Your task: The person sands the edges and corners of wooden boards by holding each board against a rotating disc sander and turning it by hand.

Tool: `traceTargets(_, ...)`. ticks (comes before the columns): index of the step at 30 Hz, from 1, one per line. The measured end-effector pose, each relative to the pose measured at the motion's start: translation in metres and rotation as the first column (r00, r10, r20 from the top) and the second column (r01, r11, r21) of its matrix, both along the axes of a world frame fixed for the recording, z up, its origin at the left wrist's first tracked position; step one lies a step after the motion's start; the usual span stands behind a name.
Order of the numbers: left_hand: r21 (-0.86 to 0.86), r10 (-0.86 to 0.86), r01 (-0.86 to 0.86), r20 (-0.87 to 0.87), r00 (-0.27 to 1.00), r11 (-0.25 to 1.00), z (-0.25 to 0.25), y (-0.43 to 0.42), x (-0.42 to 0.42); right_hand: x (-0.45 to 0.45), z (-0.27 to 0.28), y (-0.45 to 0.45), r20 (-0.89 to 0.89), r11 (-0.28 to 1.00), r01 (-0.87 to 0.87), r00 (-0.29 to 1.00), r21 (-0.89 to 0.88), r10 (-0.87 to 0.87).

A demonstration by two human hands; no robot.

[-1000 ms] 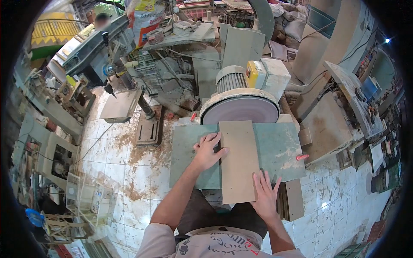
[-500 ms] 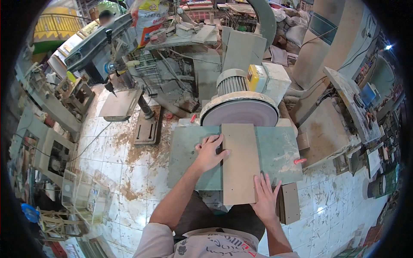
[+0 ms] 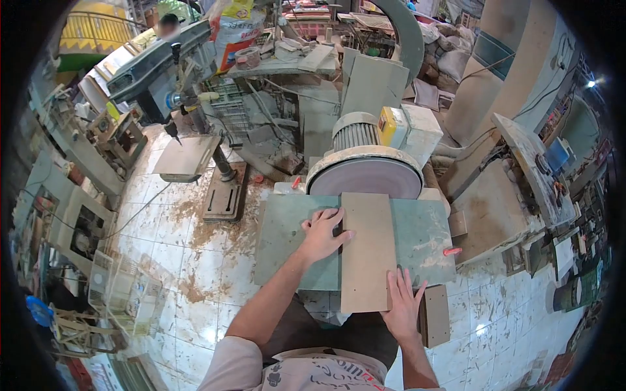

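Observation:
A flat, tan rectangular board (image 3: 366,254) lies on the green-grey table (image 3: 422,228) of a disc sander. Its far end is at the sander's round disc (image 3: 365,178); whether it touches the disc I cannot tell. My left hand (image 3: 324,236) holds the board's left edge, thumb resting on top and the other fingers bent beside it. At the near right corner, my right hand (image 3: 404,303) touches the edge with its fingers stretched and spread; its thumb is hidden. Small dark dots mark the board near its corners.
More tan boards (image 3: 437,315) are stacked beside the table's near right side. A drill press (image 3: 222,156) stands at left, with plastic crates (image 3: 124,293) nearer me. Red clamp handles (image 3: 452,251) stick out at the table's edge. Sawdust covers the tiled floor (image 3: 189,257).
My view has shifted slightly. The board sits a touch further right against the disc, and both hands have stayed on it in much the same pose.

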State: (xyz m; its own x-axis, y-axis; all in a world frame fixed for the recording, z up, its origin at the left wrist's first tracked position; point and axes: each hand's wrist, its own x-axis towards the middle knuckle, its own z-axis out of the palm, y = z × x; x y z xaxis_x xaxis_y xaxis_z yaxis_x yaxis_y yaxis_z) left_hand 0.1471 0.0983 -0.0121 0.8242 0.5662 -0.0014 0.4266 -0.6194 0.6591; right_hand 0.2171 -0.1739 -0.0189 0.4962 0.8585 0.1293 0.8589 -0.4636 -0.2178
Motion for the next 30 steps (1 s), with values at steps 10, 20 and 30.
traceTargets(10,0.009,-0.003,0.003,0.024,1.000,1.000,-0.003,-0.003,0.003,-0.005,0.003,-0.002,-0.028,0.999,0.004,1.000,0.033,-0.003)
traceTargets(20,-0.531,0.258,0.080,0.531,0.807,0.843,-0.025,-0.051,0.008,-0.004,0.028,-0.035,-0.304,0.984,0.010,0.951,0.179,0.046)
traceTargets(30,-0.957,0.379,0.232,0.282,0.881,0.174,0.026,-0.101,-0.021,-0.017,0.024,-0.052,-0.476,0.956,0.002,0.867,0.294,0.145)
